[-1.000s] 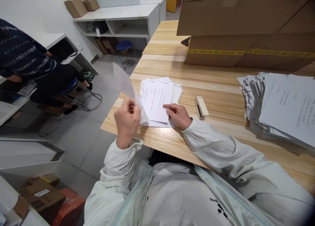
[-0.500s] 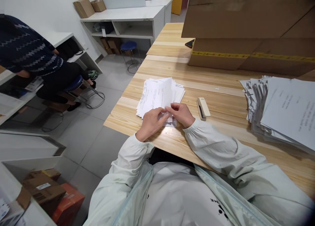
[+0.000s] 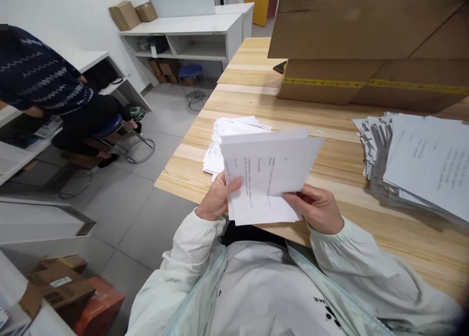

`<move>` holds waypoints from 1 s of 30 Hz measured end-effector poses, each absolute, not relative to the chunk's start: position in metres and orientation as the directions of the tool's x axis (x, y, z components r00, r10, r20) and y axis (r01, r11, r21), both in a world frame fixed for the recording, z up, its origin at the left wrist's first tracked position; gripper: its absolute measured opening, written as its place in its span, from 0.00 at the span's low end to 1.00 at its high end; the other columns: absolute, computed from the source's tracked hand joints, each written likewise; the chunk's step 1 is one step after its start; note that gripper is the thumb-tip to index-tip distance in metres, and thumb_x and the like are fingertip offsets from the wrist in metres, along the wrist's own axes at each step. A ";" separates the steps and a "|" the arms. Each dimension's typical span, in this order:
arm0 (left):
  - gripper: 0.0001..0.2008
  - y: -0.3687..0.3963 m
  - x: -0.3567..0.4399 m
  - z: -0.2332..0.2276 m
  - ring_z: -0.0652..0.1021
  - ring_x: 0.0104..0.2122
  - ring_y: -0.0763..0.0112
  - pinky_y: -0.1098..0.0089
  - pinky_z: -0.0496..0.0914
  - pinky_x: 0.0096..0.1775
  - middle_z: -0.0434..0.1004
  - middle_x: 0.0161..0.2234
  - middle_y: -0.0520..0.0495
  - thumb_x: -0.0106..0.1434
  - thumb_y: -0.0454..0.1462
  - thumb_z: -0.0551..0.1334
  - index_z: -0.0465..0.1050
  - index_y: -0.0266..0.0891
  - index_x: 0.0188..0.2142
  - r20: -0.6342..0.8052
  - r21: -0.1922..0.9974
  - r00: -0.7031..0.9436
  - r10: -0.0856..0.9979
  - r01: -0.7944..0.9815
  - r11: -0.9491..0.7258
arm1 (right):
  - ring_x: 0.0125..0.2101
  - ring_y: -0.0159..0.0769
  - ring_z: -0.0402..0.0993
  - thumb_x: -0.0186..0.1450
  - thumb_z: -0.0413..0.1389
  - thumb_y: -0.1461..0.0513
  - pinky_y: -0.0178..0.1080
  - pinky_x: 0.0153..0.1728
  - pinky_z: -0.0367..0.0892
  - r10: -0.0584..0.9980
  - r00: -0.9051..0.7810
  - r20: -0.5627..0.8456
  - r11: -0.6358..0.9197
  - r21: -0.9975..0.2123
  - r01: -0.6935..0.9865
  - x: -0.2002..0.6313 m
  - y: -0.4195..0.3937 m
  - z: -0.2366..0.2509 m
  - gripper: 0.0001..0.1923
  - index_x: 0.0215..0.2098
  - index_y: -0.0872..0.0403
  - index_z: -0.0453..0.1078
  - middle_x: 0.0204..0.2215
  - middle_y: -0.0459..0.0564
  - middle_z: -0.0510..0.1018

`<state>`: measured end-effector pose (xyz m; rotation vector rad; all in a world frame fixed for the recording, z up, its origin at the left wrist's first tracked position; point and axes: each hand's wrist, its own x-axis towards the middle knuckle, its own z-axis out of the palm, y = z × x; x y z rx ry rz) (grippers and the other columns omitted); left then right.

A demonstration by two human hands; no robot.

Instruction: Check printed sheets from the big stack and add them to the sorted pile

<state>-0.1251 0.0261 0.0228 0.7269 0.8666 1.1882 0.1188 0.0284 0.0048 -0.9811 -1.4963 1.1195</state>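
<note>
Between my two hands a few printed paper sheets [image 3: 267, 179] are held up, tilted above the near edge of the table. My left hand [image 3: 219, 195] grips their left side, thumb on the front face. At their lower right, my right hand [image 3: 317, 206] pinches the edge between thumb and fingers. Behind the held sheets lies a loose pile of printed papers [image 3: 220, 140] on the wooden table, partly covered from view. The stapler seen before is hidden behind the sheets and my right hand.
A tall stack of papers [image 3: 428, 160] lies on the right of the wooden table [image 3: 242, 99]. Large cardboard boxes [image 3: 322, 82] stand behind, beside a dark phone [image 3: 280, 67]. At left, a person [image 3: 47, 82] sits on a stool. Boxes [image 3: 62, 287] sit low at lower left.
The sheets have been lifted off the pile and raised toward me. My hands have moved apart, the right one going rightward, and the stapler is now covered.
</note>
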 end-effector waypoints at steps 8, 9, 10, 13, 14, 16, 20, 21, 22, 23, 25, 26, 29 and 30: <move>0.14 0.024 -0.083 0.055 0.82 0.38 0.62 0.63 0.76 0.43 0.85 0.37 0.47 0.57 0.48 0.70 0.83 0.41 0.36 0.121 0.965 0.103 0.987 -0.244 -0.093 | 0.33 0.37 0.78 0.53 0.70 0.62 0.41 0.37 0.75 0.819 0.306 0.485 0.493 -0.868 0.058 0.132 0.015 0.016 0.13 0.35 0.51 0.74 0.31 0.46 0.81; 0.14 0.024 -0.082 0.058 0.82 0.40 0.61 0.62 0.75 0.45 0.85 0.38 0.47 0.59 0.49 0.69 0.83 0.42 0.37 0.168 0.965 0.137 0.976 -0.226 -0.134 | 0.33 0.38 0.79 0.52 0.71 0.61 0.43 0.37 0.75 0.804 0.343 0.485 0.503 -0.863 0.041 0.132 0.015 0.020 0.17 0.37 0.50 0.73 0.32 0.47 0.81; 0.14 0.024 -0.080 0.060 0.82 0.42 0.60 0.61 0.75 0.47 0.85 0.39 0.46 0.61 0.49 0.67 0.84 0.42 0.37 0.205 0.963 0.174 0.963 -0.213 -0.166 | 0.32 0.39 0.80 0.51 0.72 0.59 0.43 0.36 0.76 0.806 0.355 0.474 0.502 -0.865 0.015 0.132 0.016 0.023 0.20 0.39 0.50 0.72 0.33 0.47 0.82; 0.13 0.024 -0.075 0.054 0.81 0.47 0.60 0.61 0.73 0.53 0.85 0.43 0.44 0.64 0.46 0.65 0.83 0.42 0.41 0.257 0.960 0.232 0.938 -0.174 -0.220 | 0.28 0.38 0.79 0.51 0.72 0.57 0.40 0.29 0.74 0.852 0.320 0.414 0.451 -0.891 -0.046 0.131 0.018 0.021 0.23 0.42 0.49 0.72 0.31 0.47 0.82; 0.12 0.024 -0.073 0.049 0.81 0.47 0.60 0.62 0.72 0.52 0.84 0.43 0.43 0.65 0.45 0.64 0.83 0.42 0.41 0.254 0.963 0.235 0.938 -0.156 -0.221 | 0.28 0.37 0.78 0.52 0.71 0.56 0.39 0.29 0.73 0.862 0.299 0.409 0.437 -0.899 -0.032 0.131 0.018 0.017 0.20 0.40 0.50 0.73 0.30 0.47 0.82; 0.12 0.024 -0.070 0.039 0.81 0.44 0.62 0.65 0.73 0.49 0.84 0.42 0.43 0.65 0.44 0.65 0.82 0.40 0.41 0.232 0.970 0.230 0.945 -0.123 -0.208 | 0.29 0.37 0.78 0.54 0.70 0.57 0.40 0.30 0.73 0.859 0.289 0.422 0.433 -0.901 0.027 0.132 0.019 0.008 0.13 0.34 0.52 0.76 0.28 0.48 0.81; 0.12 0.024 -0.066 0.030 0.79 0.35 0.67 0.68 0.72 0.39 0.83 0.34 0.46 0.62 0.45 0.67 0.81 0.38 0.37 0.219 0.974 0.171 0.960 -0.097 -0.205 | 0.31 0.38 0.77 0.52 0.71 0.59 0.42 0.34 0.74 0.808 0.384 0.447 0.471 -0.882 0.037 0.133 0.021 -0.005 0.12 0.33 0.51 0.78 0.28 0.46 0.81; 0.12 0.024 -0.065 0.031 0.79 0.35 0.67 0.68 0.72 0.39 0.83 0.35 0.46 0.62 0.44 0.67 0.81 0.38 0.37 0.227 0.972 0.162 0.960 -0.097 -0.214 | 0.31 0.38 0.77 0.52 0.71 0.59 0.42 0.34 0.74 0.803 0.391 0.449 0.476 -0.879 0.031 0.134 0.022 -0.006 0.12 0.34 0.51 0.78 0.28 0.46 0.81; 0.11 0.024 -0.065 0.032 0.79 0.36 0.67 0.68 0.72 0.39 0.83 0.36 0.46 0.62 0.44 0.67 0.81 0.38 0.37 0.234 0.971 0.161 0.959 -0.094 -0.221 | 0.31 0.37 0.77 0.53 0.71 0.59 0.42 0.34 0.73 0.806 0.380 0.455 0.481 -0.876 0.030 0.134 0.023 -0.006 0.12 0.34 0.51 0.78 0.29 0.46 0.81; 0.11 0.024 -0.064 0.033 0.79 0.37 0.66 0.67 0.73 0.40 0.83 0.37 0.45 0.62 0.43 0.67 0.80 0.38 0.38 0.242 0.969 0.164 0.956 -0.093 -0.229 | 0.30 0.37 0.77 0.54 0.70 0.59 0.41 0.33 0.72 0.811 0.356 0.464 0.486 -0.874 0.032 0.134 0.023 -0.005 0.11 0.34 0.51 0.78 0.29 0.47 0.81; 0.10 0.022 -0.063 0.034 0.79 0.38 0.66 0.67 0.72 0.41 0.82 0.38 0.44 0.62 0.42 0.67 0.80 0.38 0.39 0.252 0.967 0.175 0.952 -0.086 -0.240 | 0.30 0.37 0.76 0.57 0.68 0.59 0.40 0.31 0.71 0.822 0.285 0.493 0.501 -0.864 0.048 0.133 0.022 -0.003 0.08 0.34 0.52 0.78 0.29 0.48 0.81; 0.10 0.021 -0.061 0.035 0.79 0.38 0.67 0.67 0.72 0.41 0.82 0.37 0.45 0.63 0.42 0.67 0.79 0.38 0.39 0.252 0.967 0.177 0.951 -0.080 -0.242 | 0.30 0.37 0.76 0.59 0.66 0.58 0.40 0.31 0.70 0.825 0.253 0.506 0.506 -0.859 0.069 0.132 0.020 -0.001 0.07 0.33 0.52 0.78 0.29 0.49 0.80; 0.09 0.013 -0.054 0.036 0.78 0.36 0.68 0.68 0.71 0.41 0.80 0.34 0.47 0.64 0.42 0.65 0.78 0.39 0.38 0.258 0.966 0.166 0.952 -0.061 -0.251 | 0.28 0.36 0.74 0.64 0.61 0.53 0.39 0.31 0.69 0.800 0.292 0.523 0.465 -0.850 0.248 0.134 0.007 0.010 0.12 0.29 0.53 0.76 0.26 0.49 0.78; 0.10 0.009 -0.050 0.037 0.78 0.37 0.67 0.68 0.71 0.42 0.80 0.36 0.46 0.65 0.43 0.64 0.77 0.39 0.39 0.250 0.968 0.152 0.956 -0.066 -0.242 | 0.27 0.36 0.72 0.65 0.60 0.52 0.39 0.30 0.68 0.779 0.346 0.523 0.417 -0.844 0.337 0.138 0.001 0.014 0.14 0.27 0.53 0.75 0.23 0.48 0.76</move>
